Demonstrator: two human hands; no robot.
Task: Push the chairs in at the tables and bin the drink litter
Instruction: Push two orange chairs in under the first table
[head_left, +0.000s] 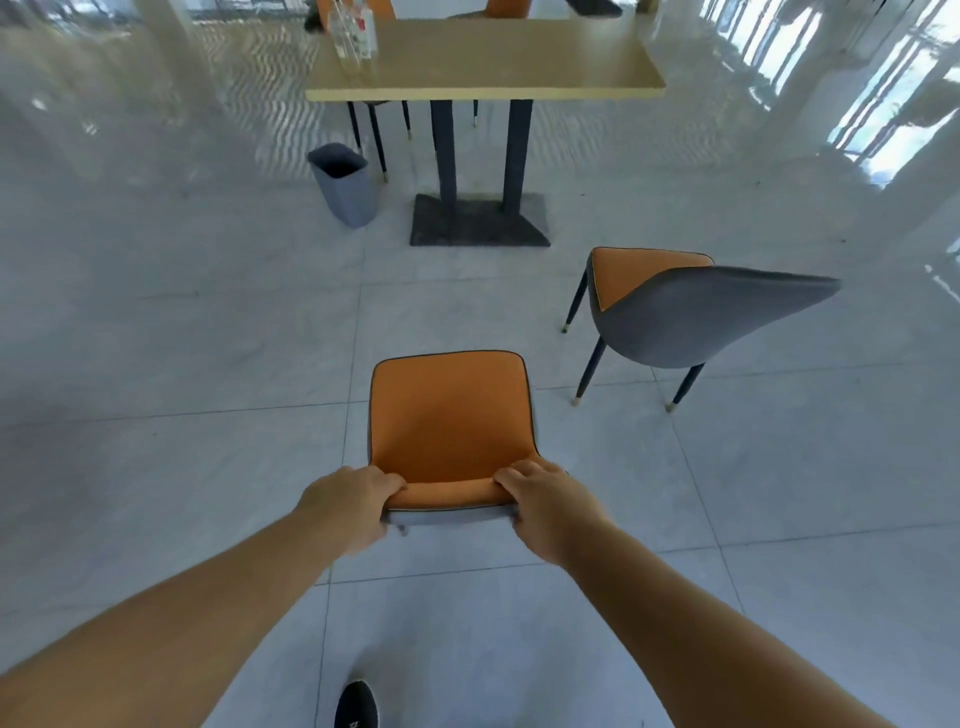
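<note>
An orange-seated chair (449, 415) with a grey back stands on the tiled floor directly in front of me, well short of the wooden table (498, 62). My left hand (353, 506) grips the left end of its backrest top and my right hand (545, 506) grips the right end. A second orange and grey chair (691, 317) stands to the right, turned sideways and away from the table. Clear plastic bottles (353, 28) stand on the table's far left corner. A grey bin (345, 184) sits on the floor left of the table's base.
The table rests on two dark posts over a dark base plate (478, 221). More chairs (506, 8) are at its far side, with dark chair legs under its left end. My black shoe (356, 704) shows at the bottom. Bright windows line the right.
</note>
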